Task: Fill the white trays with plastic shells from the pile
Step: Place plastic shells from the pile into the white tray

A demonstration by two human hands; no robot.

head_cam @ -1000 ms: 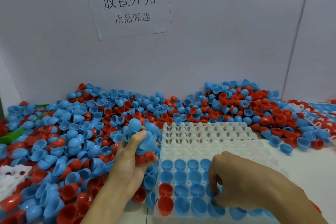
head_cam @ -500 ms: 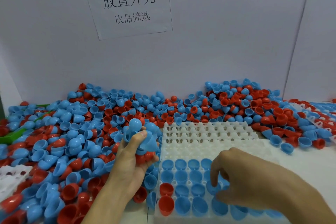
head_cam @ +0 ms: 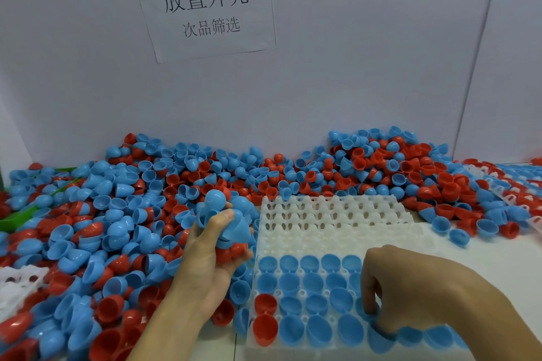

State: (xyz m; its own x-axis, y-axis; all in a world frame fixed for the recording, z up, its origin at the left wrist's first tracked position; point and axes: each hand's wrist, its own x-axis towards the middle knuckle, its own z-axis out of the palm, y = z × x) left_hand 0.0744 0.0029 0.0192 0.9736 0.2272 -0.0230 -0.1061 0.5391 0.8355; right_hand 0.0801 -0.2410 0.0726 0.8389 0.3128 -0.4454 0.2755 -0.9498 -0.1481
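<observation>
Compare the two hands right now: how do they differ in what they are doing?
The left hand is raised beside the white tray and grips a bunch of blue and red shells; the right hand is down on the tray, its fingers curled onto one blue shell in a pocket. Both are bare.

Blue and red shells (head_cam: 123, 231), white tray (head_cam: 337, 223), green scoop (head_cam: 17, 221)

A paper sign (head_cam: 202, 6) on the wall reads "放置外壳" and, smaller and seemingly, "次品筛选".
</observation>
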